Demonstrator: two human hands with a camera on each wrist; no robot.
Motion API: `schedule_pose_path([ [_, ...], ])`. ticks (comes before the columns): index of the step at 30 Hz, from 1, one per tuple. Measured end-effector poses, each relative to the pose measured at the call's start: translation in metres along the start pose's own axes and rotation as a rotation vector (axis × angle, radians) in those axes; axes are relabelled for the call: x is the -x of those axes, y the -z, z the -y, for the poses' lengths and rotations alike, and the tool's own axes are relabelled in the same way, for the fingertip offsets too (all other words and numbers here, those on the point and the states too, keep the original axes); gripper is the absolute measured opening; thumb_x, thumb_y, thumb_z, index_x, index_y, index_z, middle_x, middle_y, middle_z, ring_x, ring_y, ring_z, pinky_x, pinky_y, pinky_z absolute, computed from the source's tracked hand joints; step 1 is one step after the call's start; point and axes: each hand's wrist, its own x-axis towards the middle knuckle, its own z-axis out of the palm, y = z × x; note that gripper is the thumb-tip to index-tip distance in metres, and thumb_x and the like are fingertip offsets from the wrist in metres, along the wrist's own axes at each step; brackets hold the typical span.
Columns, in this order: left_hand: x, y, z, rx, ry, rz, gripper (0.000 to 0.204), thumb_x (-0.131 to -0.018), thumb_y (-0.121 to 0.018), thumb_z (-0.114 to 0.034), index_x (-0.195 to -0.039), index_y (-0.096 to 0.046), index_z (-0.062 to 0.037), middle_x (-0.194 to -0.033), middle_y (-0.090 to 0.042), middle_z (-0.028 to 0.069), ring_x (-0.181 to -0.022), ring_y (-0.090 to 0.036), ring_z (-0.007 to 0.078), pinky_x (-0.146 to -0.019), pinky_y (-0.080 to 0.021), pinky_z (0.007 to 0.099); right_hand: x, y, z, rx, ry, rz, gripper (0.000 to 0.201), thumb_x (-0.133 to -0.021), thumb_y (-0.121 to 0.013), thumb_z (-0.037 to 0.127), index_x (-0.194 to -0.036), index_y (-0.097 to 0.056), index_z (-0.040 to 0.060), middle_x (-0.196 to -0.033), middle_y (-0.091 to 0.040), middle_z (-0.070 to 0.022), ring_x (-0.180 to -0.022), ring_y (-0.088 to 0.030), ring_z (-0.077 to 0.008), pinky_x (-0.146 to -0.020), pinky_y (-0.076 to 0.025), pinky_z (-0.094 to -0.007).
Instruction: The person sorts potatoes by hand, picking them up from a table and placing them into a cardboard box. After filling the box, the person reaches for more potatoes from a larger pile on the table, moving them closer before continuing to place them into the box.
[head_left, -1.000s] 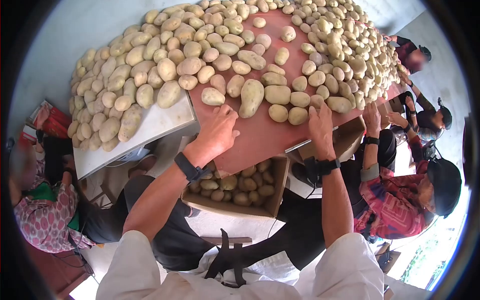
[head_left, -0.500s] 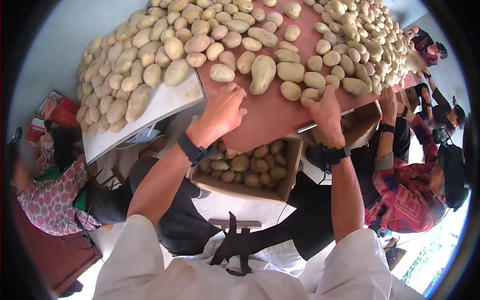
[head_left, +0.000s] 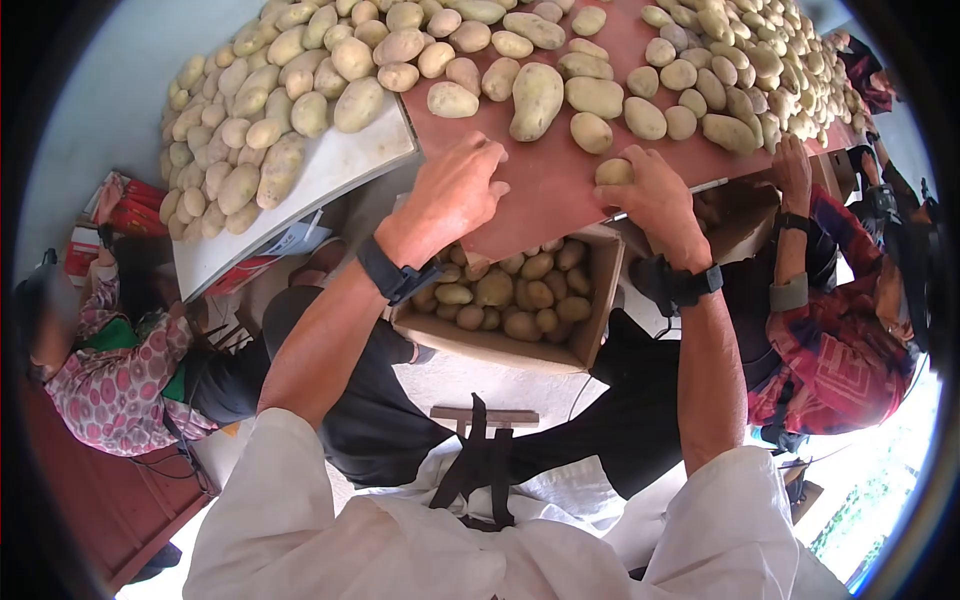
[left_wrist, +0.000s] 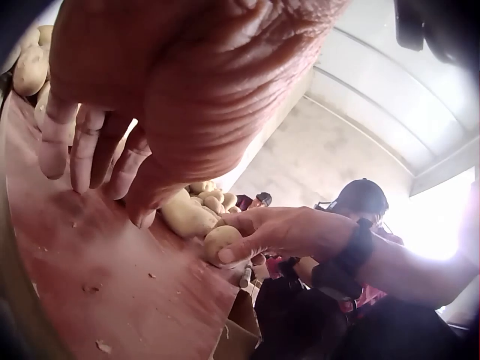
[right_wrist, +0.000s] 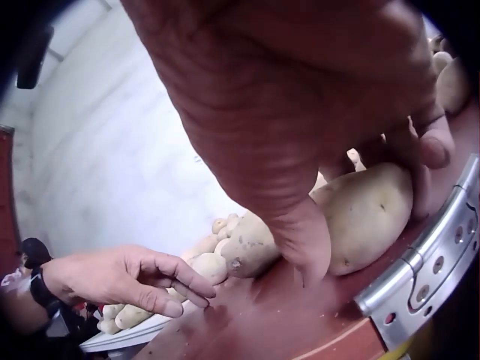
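My right hand (head_left: 660, 200) grips a potato (right_wrist: 370, 217) low over the red tabletop (head_left: 535, 215), close to the front edge. The right wrist view has its thumb on one side and its fingers around the other. Over the tabletop's left part, my left hand (head_left: 455, 195) holds nothing, its fingers loosely extended downward with the tips near the surface in the left wrist view. Just beyond the hands lies a row of loose potatoes, among them a large pear-shaped potato (head_left: 538, 102) and a smaller round potato (head_left: 591, 132).
A cardboard box (head_left: 585, 345) with many potatoes stands below the table edge. Potatoes are heaped on the white tabletop (head_left: 345, 170) at left and at the far right. A metal hinge (right_wrist: 427, 262) sits on the edge. Other people sit on both sides.
My right hand has drawn a potato from the row toward the table's front edge. The left hand stays over the tabletop. The head view has shifted, so the potatoes appear higher.
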Motion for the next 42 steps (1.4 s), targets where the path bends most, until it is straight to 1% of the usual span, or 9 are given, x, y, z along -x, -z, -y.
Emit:
schedule_pose_path([
  [10, 0.015, -0.008, -0.024, 0.161, -0.083, 0.019, 0.040, -0.088, -0.074, -0.009, -0.125, -0.061, 0.0020, -0.116, -0.065, 0.0205, -0.107, -0.064, 0.0439, -0.091, -0.052, 0.0472, 0.019, -0.026, 0.026, -0.030, 0.337, -0.056, 0.033, -0.086, -0.065, 0.026, -0.113, -0.065, 0.0067, -0.109, -0.069, -0.0193, -0.107, -0.065, -0.0395, -0.089, -0.052, -0.0510],
  [15, 0.023, -0.009, -0.033, 0.186, -0.165, 0.062, 0.043, -0.088, -0.075, -0.010, -0.126, -0.060, 0.0030, -0.120, -0.067, 0.0216, -0.109, -0.065, 0.0421, -0.094, -0.053, 0.0448, 0.027, -0.037, 0.041, -0.142, 0.444, 0.053, 0.042, -0.089, -0.070, 0.031, -0.122, -0.067, 0.0047, -0.112, -0.072, -0.0182, -0.108, -0.065, -0.0419, -0.090, -0.052, -0.0484],
  [20, 0.037, -0.008, -0.040, 0.230, -0.191, 0.066, 0.045, -0.089, -0.074, -0.008, -0.130, -0.059, 0.0030, -0.120, -0.069, 0.0204, -0.107, -0.069, 0.0366, -0.094, -0.054, 0.0405, 0.047, -0.027, 0.046, -0.388, 0.411, 0.217, 0.046, -0.089, -0.072, 0.027, -0.128, -0.066, 0.0040, -0.109, -0.074, -0.0139, -0.104, -0.069, -0.0329, -0.090, -0.053, -0.0421],
  [22, 0.040, -0.003, -0.045, 0.330, -0.112, 0.188, 0.045, -0.090, -0.072, -0.006, -0.132, -0.058, 0.0027, -0.118, -0.070, 0.0181, -0.106, -0.071, 0.0317, -0.092, -0.055, 0.0391, 0.055, -0.022, 0.042, -0.503, 0.404, 0.298, 0.046, -0.089, -0.072, 0.025, -0.129, -0.066, 0.0043, -0.107, -0.075, -0.0108, -0.101, -0.070, -0.0280, -0.089, -0.053, -0.0397],
  [27, 0.049, 0.002, -0.058, 0.362, -0.090, 0.274, 0.048, -0.088, -0.075, -0.008, -0.131, -0.056, 0.0013, -0.118, -0.070, 0.0175, -0.105, -0.072, 0.0295, -0.092, -0.056, 0.0391, 0.077, -0.002, 0.048, -0.691, 0.267, 0.425, 0.043, -0.094, -0.069, 0.036, -0.125, -0.069, 0.0067, -0.097, -0.071, -0.0026, -0.086, -0.065, -0.0133, -0.072, -0.050, -0.0295],
  [30, 0.051, 0.002, -0.066, 0.437, -0.108, 0.289, 0.048, -0.088, -0.077, -0.011, -0.130, -0.056, 0.0011, -0.116, -0.070, 0.0179, -0.101, -0.071, 0.0290, -0.090, -0.055, 0.0399, 0.076, 0.000, 0.040, -0.695, 0.187, 0.468, 0.047, -0.096, -0.068, 0.044, -0.120, -0.070, 0.0043, -0.093, -0.069, -0.0040, -0.073, -0.062, -0.0115, -0.062, -0.045, -0.0275],
  [33, 0.048, -0.004, -0.068, 0.407, -0.092, 0.309, 0.050, -0.087, -0.079, -0.014, -0.129, -0.056, 0.0007, -0.111, -0.070, 0.0173, -0.097, -0.070, 0.0287, -0.087, -0.054, 0.0400, 0.074, 0.006, 0.035, -0.666, 0.121, 0.576, 0.051, -0.097, -0.069, 0.045, -0.131, -0.067, 0.0070, -0.101, -0.066, -0.0004, -0.074, -0.056, -0.0094, -0.066, -0.044, -0.0236],
  [39, 0.047, -0.007, -0.077, 0.402, -0.067, 0.366, 0.056, -0.086, -0.080, -0.017, -0.134, -0.056, -0.0027, -0.105, -0.070, 0.0169, -0.096, -0.069, 0.0300, -0.089, -0.053, 0.0407, 0.082, 0.008, 0.033, -0.558, 0.196, 0.555, 0.054, -0.094, -0.072, 0.042, -0.132, -0.065, 0.0050, -0.094, -0.065, -0.0020, -0.071, -0.056, -0.0094, -0.063, -0.042, -0.0244],
  [42, 0.049, -0.016, -0.074, 0.354, -0.189, 0.312, 0.057, -0.086, -0.079, -0.016, -0.137, -0.056, -0.0038, -0.106, -0.071, 0.0179, -0.095, -0.068, 0.0302, -0.088, -0.053, 0.0410, 0.084, 0.008, 0.032, -0.577, 0.213, 0.613, 0.053, -0.092, -0.074, 0.037, -0.134, -0.064, 0.0053, -0.096, -0.066, -0.0035, -0.071, -0.057, -0.0107, -0.063, -0.042, -0.0243],
])
